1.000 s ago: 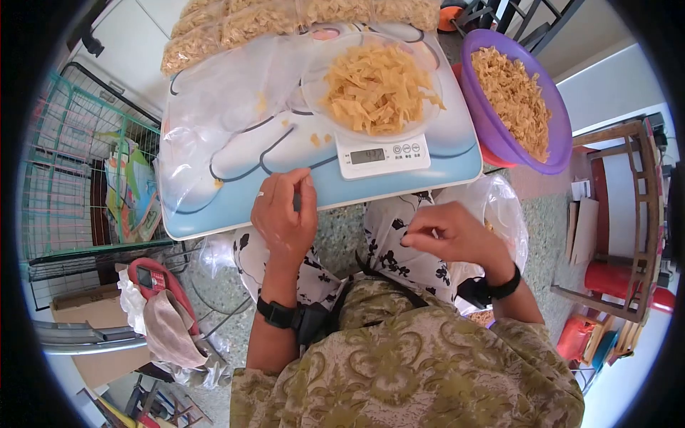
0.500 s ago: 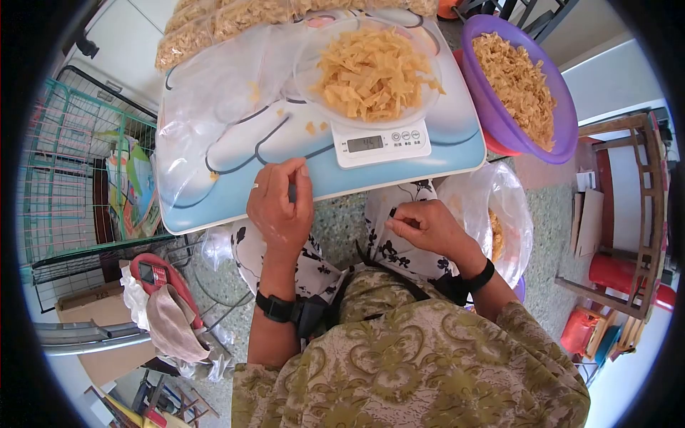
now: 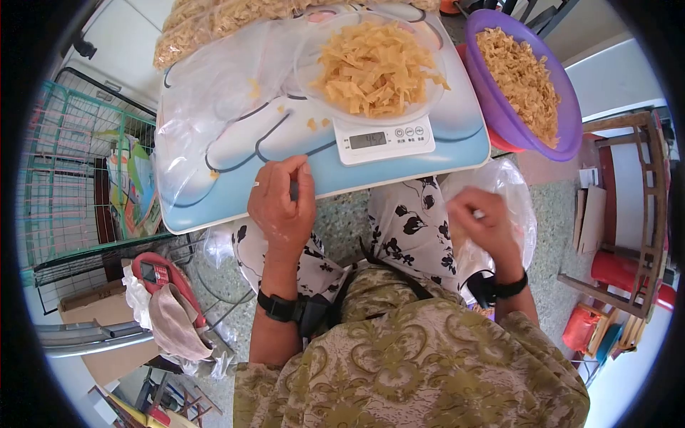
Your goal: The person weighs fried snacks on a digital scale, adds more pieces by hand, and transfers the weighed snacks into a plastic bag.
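Observation:
My left hand (image 3: 282, 200) rests at the front edge of the low table (image 3: 321, 175), its fingers curled together; whether anything is inside cannot be made out. My right hand (image 3: 486, 220) is raised over my right knee, beside a clear plastic bag (image 3: 519, 203), with its fingers bent and blurred. On the table a white digital scale (image 3: 384, 143) carries a clear bowl of yellowish flat chips (image 3: 374, 68). Clear plastic bags (image 3: 207, 100) lie flat left of the bowl, with a few loose crumbs near them.
Filled bags of chips (image 3: 214, 28) line the table's far edge. A purple basin (image 3: 571, 121) of chips stands to the right. At left are a green wire cage (image 3: 64, 171) and a red tray (image 3: 151, 265) with a phone and cloth. A wooden frame (image 3: 653, 214) stands far right.
My right hand has moved right, from above my thigh to in front of the plastic bag. My left hand has stayed in place.

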Demonstrator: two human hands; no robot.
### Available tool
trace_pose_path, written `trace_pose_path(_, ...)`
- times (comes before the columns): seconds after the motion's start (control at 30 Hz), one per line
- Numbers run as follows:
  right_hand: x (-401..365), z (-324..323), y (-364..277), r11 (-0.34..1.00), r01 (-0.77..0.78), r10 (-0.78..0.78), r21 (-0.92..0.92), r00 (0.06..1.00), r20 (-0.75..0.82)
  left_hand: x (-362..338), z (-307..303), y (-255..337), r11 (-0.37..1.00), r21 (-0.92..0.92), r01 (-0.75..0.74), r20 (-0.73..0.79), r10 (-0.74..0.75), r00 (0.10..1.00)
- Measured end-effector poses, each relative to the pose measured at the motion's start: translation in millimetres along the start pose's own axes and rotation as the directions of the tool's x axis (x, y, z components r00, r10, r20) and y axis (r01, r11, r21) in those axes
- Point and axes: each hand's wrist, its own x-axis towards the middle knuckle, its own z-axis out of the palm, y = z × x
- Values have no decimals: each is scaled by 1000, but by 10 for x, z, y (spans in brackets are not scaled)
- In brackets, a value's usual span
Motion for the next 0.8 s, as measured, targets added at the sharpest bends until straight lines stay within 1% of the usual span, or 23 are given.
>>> trace_pose_path(0.03,-56,-148,58,999,-39,40,12,992,-123,0,5,8,1000,12,14,9,-14,1000)
trace_pose_path(0.07,-109,-266,95,986,-135,154,95,959,-237,4,6,17,1000,6,13,12,-13,1000)
trace_pose_path(0.1,-164,-401,216,969,-237,246,66,922,-300,8,0,23,1000,14,14,11,-14,1000)
trace_pose_path(0.13,-190,-484,341,969,-239,247,64,921,-303,10,-1,26,1000,23,15,11,-15,1000)
trace_pose_path(0.2,-244,-569,679,919,-393,380,15,876,-296,9,2,25,1000,22,11,3,-11,1000)
trace_pose_path(0.23,-325,-578,990,907,-405,371,-118,899,-231,8,4,24,1000,25,7,-6,-7,1000)
trace_pose_path(0.27,-395,-531,1222,907,-405,371,-118,900,-230,7,7,23,1000,26,8,-5,-8,1000)
trace_pose_path(0.33,-520,-372,1575,870,-381,379,-314,923,-69,4,11,14,1000,6,2,-12,-2,1000)
trace_pose_path(0.37,-548,-273,1685,872,-378,378,-310,924,-64,4,15,6,1000,13,2,-11,-2,1000)
trace_pose_path(0.4,-590,-183,1774,864,-494,497,97,867,-14,2,22,0,1000,5,3,-19,-3,1000)
trace_pose_path(0.43,-640,-101,1858,689,-545,583,478,808,80,1,28,1,1000,-5,2,-25,-2,1000)
trace_pose_path(0.47,-700,-40,1950,687,-545,585,481,807,80,0,28,8,1000,-6,0,-22,0,1000)
trace_pose_path(0.53,-836,28,2156,824,-535,534,185,843,63,1,25,22,1000,14,23,-14,-23,1000)
trace_pose_path(0.57,-952,70,2340,824,-535,534,186,843,63,3,27,20,1000,14,23,-14,-23,1000)
trace_pose_path(0.63,-1236,137,2788,837,-544,547,-67,835,59,0,25,8,999,35,14,-18,-13,1000)
trace_pose_path(0.67,-1299,154,2877,822,-535,554,-193,831,58,-2,21,6,999,37,16,-17,-15,1000)
trace_pose_path(0.7,-1260,161,2753,823,-534,554,-193,831,60,0,22,7,999,37,12,-19,-11,1000)
trace_pose_path(0.77,-1195,165,2402,780,-613,619,122,786,-9,5,22,6,999,37,7,-18,-6,1000)
trace_pose_path(0.8,-1113,136,2114,779,-614,620,123,785,-9,8,24,6,999,38,3,-19,-2,1000)
